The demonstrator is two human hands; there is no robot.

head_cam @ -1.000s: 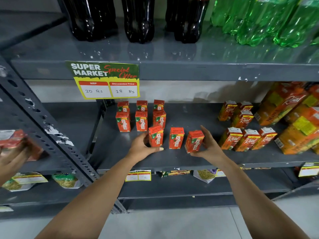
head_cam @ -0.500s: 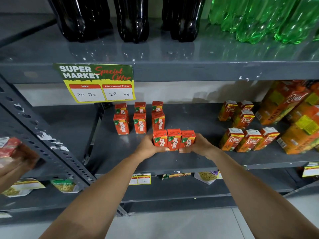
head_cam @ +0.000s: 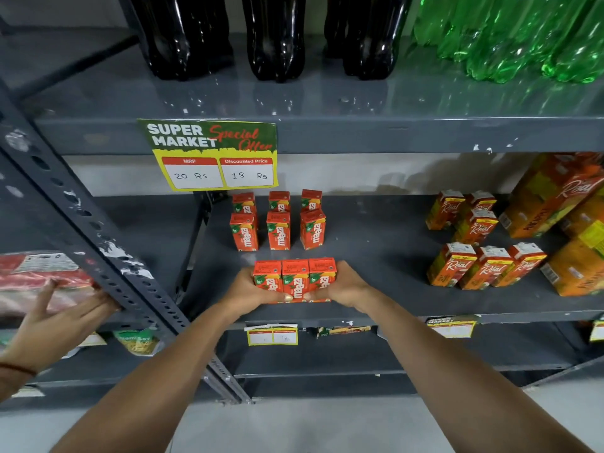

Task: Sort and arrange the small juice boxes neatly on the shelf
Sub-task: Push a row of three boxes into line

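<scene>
- Three red juice boxes [head_cam: 294, 280] stand side by side, touching, at the front of the middle shelf [head_cam: 376, 256]; your left hand [head_cam: 243, 289] and right hand [head_cam: 343, 284] clamp the row from its two ends, fingers curled on the outer boxes.
- Judged light, stiff cartons with slick print; the middle one is held by squeeze alone, so press on the flat end faces.
- Six matching boxes [head_cam: 277, 222] stand behind, well apart.
- Orange cartons [head_cam: 483, 268] sit to the right, clear of your path.
- Another person's hand [head_cam: 49, 318] rests left of the post [head_cam: 98, 243].

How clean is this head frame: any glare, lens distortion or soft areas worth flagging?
Head view: wide-angle bending bows the upright post and shelf edges; glare streaks the glossy upper shelf under the bottles; the big cartons at right are smeared; both hands, left hand and right hand, and the pressed boxes read sharp.
</scene>
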